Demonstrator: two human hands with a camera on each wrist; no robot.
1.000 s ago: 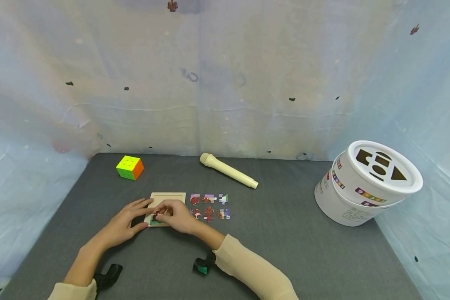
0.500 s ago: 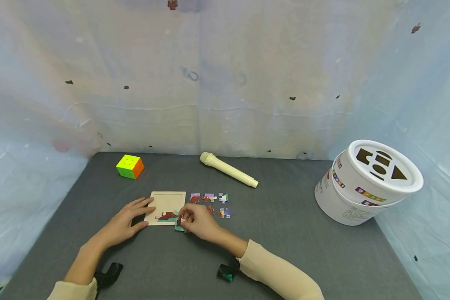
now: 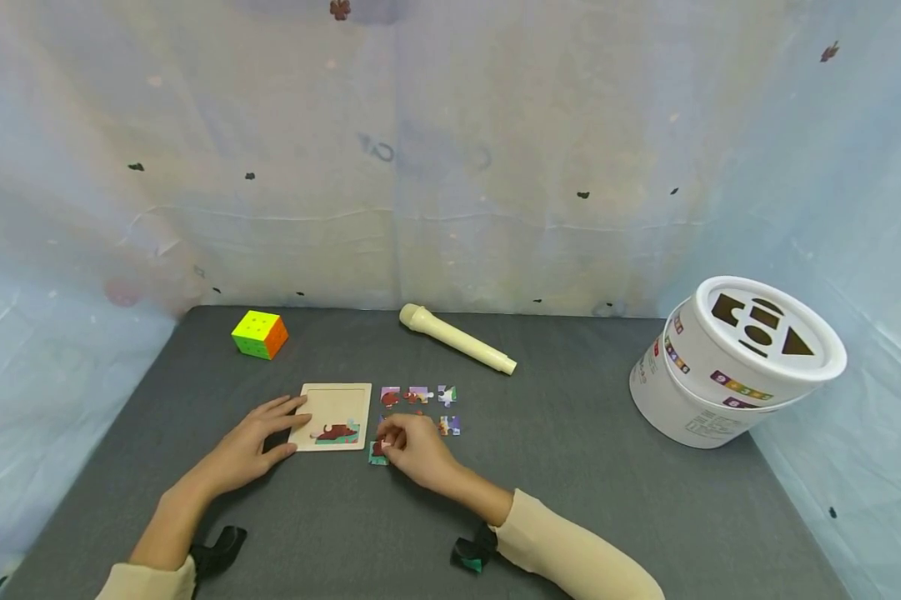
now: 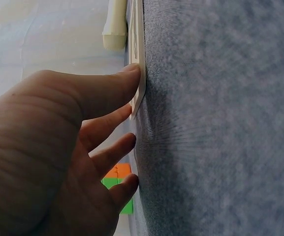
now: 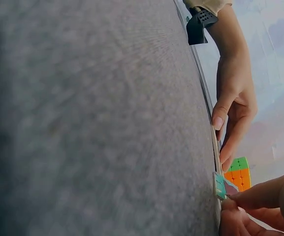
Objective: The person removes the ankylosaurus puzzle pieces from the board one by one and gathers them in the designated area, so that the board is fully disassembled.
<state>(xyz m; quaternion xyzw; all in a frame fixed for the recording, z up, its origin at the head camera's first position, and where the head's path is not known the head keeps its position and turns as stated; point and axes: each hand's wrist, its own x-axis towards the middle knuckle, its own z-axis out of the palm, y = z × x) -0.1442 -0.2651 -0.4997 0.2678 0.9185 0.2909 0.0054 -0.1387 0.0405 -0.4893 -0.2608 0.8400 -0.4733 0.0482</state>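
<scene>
My left hand (image 3: 253, 442) rests at the left edge of a square wooden puzzle board (image 3: 330, 400), its fingers spread. In the left wrist view, the thumb and index finger of that hand (image 4: 90, 105) touch the board's edge (image 4: 137, 93). Joined pieces showing a reddish-brown animal (image 3: 337, 433) lie in the board's lower right part. Right of the board, my right hand (image 3: 420, 452) pinches a teal and dark-red puzzle piece (image 3: 377, 453) between thumb and fingers. The right wrist view shows this piece (image 5: 220, 186) from its edge.
Several loose puzzle pieces (image 3: 418, 395) lie in rows right of the board, some partly hidden by my right hand. A puzzle cube (image 3: 260, 335) sits at the back left. Behind the pieces lies a cream microphone-shaped stick (image 3: 458, 339). A white lidded bucket (image 3: 735, 367) stands at right.
My right hand has moved from over the board to the right, off it, carrying a puzzle piece. The animal picture on the board has come into view. My left hand has stayed still.
</scene>
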